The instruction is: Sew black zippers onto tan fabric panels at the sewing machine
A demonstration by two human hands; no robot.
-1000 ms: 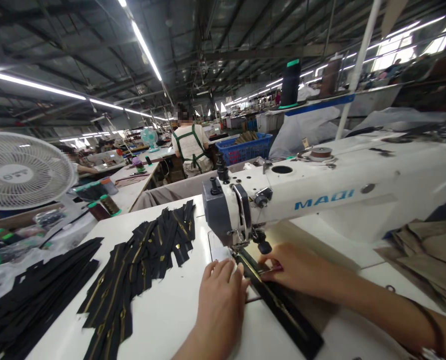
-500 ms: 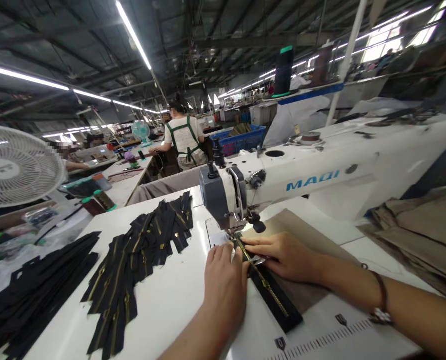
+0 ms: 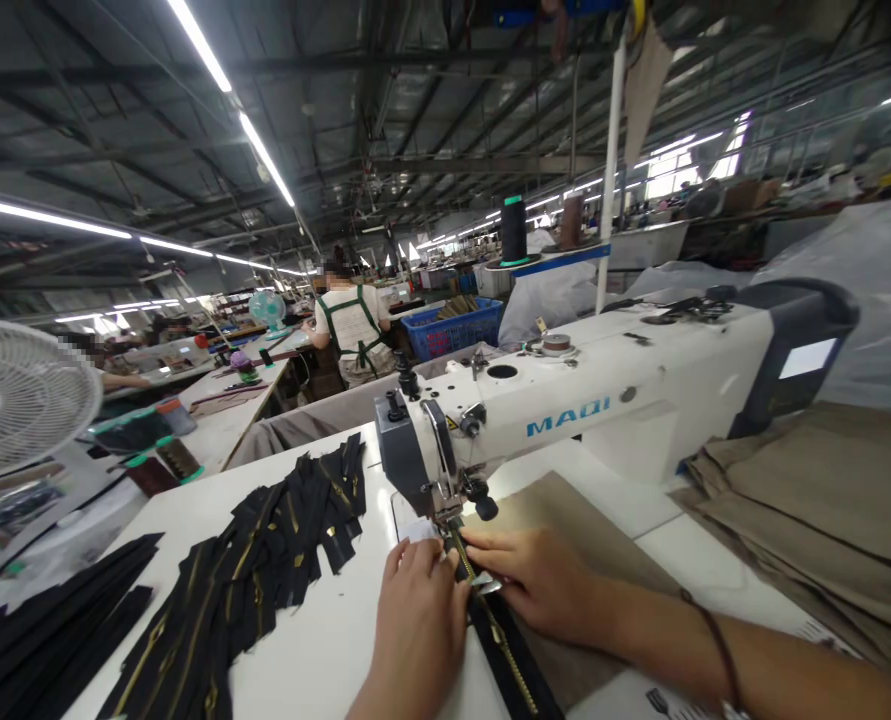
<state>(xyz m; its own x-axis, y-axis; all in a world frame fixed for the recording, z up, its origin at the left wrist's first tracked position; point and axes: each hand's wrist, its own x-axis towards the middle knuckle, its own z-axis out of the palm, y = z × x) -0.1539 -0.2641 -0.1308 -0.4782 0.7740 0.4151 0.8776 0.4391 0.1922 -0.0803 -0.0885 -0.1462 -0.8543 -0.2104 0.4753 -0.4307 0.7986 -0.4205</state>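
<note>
A black zipper with brass teeth runs from under the presser foot of the white sewing machine toward me. Beneath its right side lies a flat brown fabric piece. My left hand is at the zipper's left edge, fingers bent close together and pressing near the foot. On the opposite side, my right hand rests over the fabric, its fingers together and holding the zipper's right edge. Between the hands a small shiny metal piece shows across the zipper; its kind is unclear.
Loose brass zippers lie in a pile on the left of the white table, beside black strips. A white fan stands far left. Folded brown fabric is stacked right. A co-worker sits ahead near a blue basket.
The view has turned right and tilted up slightly, so the machine's far end shows. Both hands stay by the presser foot, and the shiny metal piece shows more plainly.
</note>
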